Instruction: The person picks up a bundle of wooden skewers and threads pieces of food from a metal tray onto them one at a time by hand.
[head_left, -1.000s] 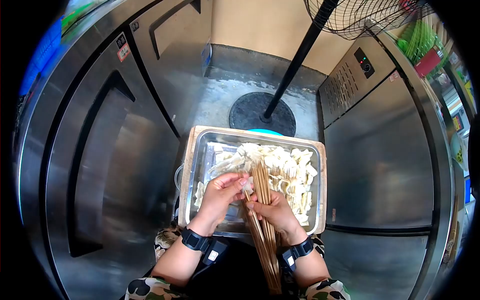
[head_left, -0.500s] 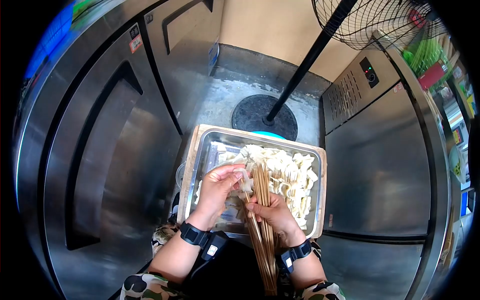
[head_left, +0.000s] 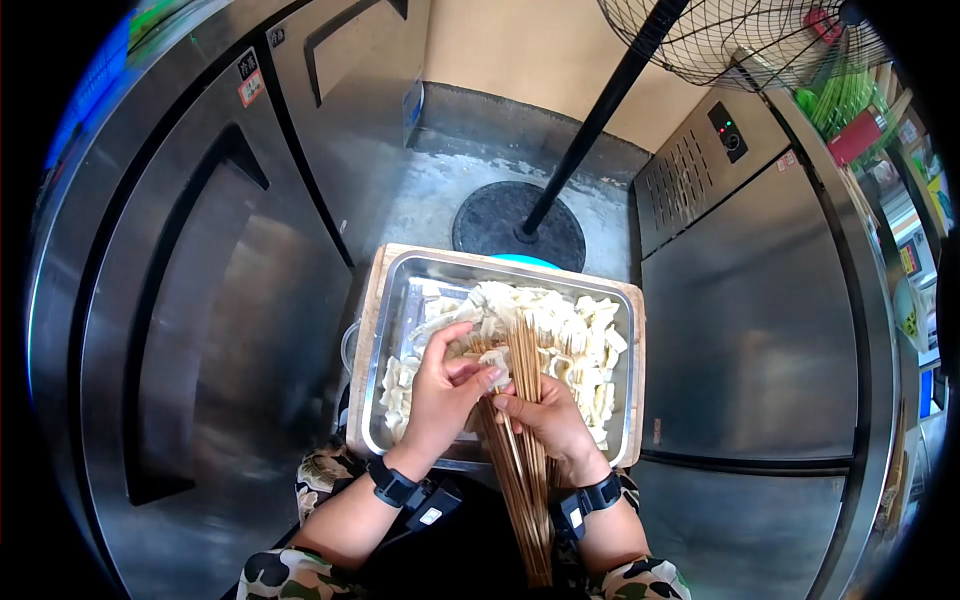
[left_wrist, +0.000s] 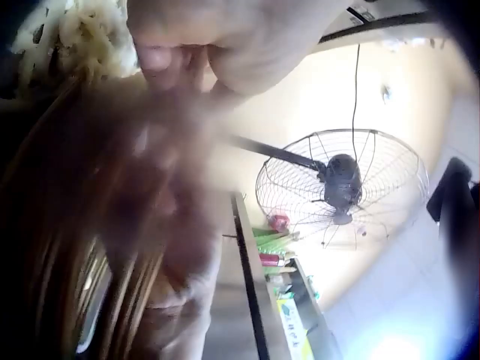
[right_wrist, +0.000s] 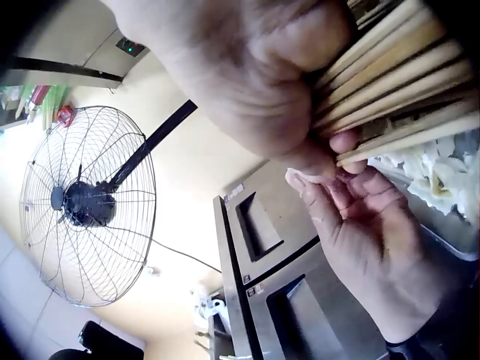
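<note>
My right hand (head_left: 550, 415) grips a thick bundle of thin wooden skewers (head_left: 530, 490), which slants from my lap up over the metal tray (head_left: 376, 395). A soft, pale food piece (head_left: 495, 357) is bunched at the tip of one skewer, left of the bundle. My left hand (head_left: 440, 400) pinches this piece low down with its thumb, the index finger raised. In the right wrist view, the left thumb (right_wrist: 321, 206) lies against the pale piece (right_wrist: 300, 177), close under the right fingers. The left wrist view is blurred around the fingers.
Many pale folded food pieces (head_left: 600, 340) fill the tray, several on skewers. A wooden board (head_left: 362, 400) lies under the tray. Steel cabinets stand left (head_left: 250, 330) and right (head_left: 750, 320). Ahead is a standing fan with a round black base (head_left: 518, 222).
The pale piece hung stretched from my left fingers half a second ago; now it is bunched lower at the skewer. The left hand has moved down, its index finger lifted. The right hand keeps its grip.
</note>
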